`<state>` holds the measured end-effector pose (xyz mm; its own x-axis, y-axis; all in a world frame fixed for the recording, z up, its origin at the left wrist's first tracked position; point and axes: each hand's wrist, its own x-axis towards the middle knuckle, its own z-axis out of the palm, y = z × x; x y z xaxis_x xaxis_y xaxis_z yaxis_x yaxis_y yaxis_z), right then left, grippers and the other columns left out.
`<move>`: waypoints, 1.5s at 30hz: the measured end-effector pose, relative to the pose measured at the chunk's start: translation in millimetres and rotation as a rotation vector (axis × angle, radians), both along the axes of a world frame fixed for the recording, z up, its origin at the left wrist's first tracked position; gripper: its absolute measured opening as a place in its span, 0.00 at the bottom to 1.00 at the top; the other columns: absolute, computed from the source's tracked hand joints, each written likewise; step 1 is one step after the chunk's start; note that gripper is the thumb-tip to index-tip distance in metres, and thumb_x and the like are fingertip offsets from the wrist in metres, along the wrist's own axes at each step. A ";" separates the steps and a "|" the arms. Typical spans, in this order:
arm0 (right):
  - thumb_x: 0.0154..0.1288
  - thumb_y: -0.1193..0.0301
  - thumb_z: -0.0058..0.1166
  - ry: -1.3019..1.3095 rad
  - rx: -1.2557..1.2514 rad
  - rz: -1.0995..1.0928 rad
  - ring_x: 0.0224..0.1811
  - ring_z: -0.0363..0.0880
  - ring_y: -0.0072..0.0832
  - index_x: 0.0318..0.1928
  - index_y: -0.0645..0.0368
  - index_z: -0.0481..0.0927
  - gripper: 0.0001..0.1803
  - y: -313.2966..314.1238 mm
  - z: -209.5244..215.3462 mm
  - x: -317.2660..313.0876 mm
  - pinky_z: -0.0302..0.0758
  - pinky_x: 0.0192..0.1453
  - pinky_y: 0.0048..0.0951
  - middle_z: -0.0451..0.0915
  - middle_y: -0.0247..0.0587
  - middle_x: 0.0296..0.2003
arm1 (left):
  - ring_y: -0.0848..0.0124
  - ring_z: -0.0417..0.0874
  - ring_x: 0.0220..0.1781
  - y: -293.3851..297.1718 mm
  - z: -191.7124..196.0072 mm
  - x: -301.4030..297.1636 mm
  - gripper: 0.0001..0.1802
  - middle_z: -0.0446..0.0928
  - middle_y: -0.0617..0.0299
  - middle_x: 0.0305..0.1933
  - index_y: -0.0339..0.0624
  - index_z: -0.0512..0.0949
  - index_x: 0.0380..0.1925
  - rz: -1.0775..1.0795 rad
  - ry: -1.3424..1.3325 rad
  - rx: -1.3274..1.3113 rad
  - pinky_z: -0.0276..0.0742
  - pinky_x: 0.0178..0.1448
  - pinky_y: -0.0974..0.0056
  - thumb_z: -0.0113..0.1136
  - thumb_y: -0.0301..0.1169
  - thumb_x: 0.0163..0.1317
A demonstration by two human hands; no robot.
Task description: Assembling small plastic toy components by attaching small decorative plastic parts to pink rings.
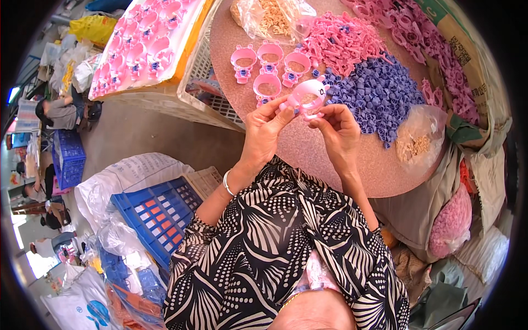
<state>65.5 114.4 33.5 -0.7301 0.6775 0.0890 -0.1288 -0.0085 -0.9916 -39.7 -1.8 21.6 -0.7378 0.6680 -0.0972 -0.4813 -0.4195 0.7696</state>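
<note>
While the pink ring-shaped toy part (306,98) is held above the near-left portion of the round table (330,165), both hands close on it: the left hand (263,132) pinches its left edge between thumb and fingertips, and the right hand (336,127) pinches its right and lower edge. The part sits in the air between the two hands, just near of the four finished pink pieces (269,66) laid out on the table.

The step in hand appears to be a fitting or inspection of the part. It is judged best done with the left hand steady as a clamp and the right fingertips doing the fine work, the part kept low over the table so that a dropped piece lands on the surface.

To the right of the part lies the heap of purple small parts (377,91), and beyond it the heap of pink small parts (341,41). A clear bag of tan pieces (272,19) rests at the far edge, and a second bag (421,140) at the right.

Open table surface lies near and right of the hands. The near table edge runs close to the person's lap; the white crate (206,88) borders the left side, limiting room there.
</note>
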 end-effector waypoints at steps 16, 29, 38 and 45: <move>0.56 0.81 0.62 -0.114 0.134 0.060 0.26 0.79 0.19 0.40 0.65 0.79 0.10 19.3 11.7 -18.1 0.75 0.29 0.19 0.83 0.38 0.30 | 0.79 0.79 0.37 -12.8 -6.8 -3.4 0.16 0.80 0.64 0.38 0.28 0.77 0.49 0.217 -0.092 -0.135 0.77 0.48 0.73 0.61 0.23 0.61; 0.55 0.65 0.60 -0.385 1.116 -0.252 0.40 0.77 0.43 0.34 0.59 0.82 0.11 115.0 -23.1 -99.3 0.73 0.44 0.38 0.79 0.44 0.33 | 0.75 0.80 0.38 -16.1 -8.2 -7.1 0.14 0.80 0.60 0.42 0.31 0.77 0.48 0.217 -0.148 -0.050 0.81 0.51 0.67 0.60 0.24 0.63; 0.54 0.68 0.63 -0.317 0.782 -0.284 0.31 0.80 0.40 0.31 0.60 0.80 0.09 119.8 -23.6 -89.8 0.74 0.36 0.38 0.80 0.48 0.28 | 0.76 0.79 0.36 -11.6 -1.2 -5.1 0.12 0.79 0.62 0.39 0.32 0.78 0.46 0.187 -0.189 -0.013 0.81 0.51 0.65 0.60 0.25 0.63; 0.72 0.65 0.49 0.024 -0.328 0.057 0.29 0.73 0.22 0.41 0.62 0.73 0.11 90.7 3.5 -60.0 0.72 0.36 0.23 0.78 0.40 0.36 | 0.77 0.79 0.37 -6.0 2.9 -14.9 0.11 0.79 0.63 0.38 0.33 0.78 0.45 0.172 -0.187 0.038 0.81 0.52 0.65 0.59 0.25 0.63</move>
<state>5.5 205.0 37.0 -0.7679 0.6313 -0.1089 -0.1426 -0.3343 -0.9316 -54.6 -7.9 24.5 -0.8123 0.5404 -0.2196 -0.5328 -0.5341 0.6564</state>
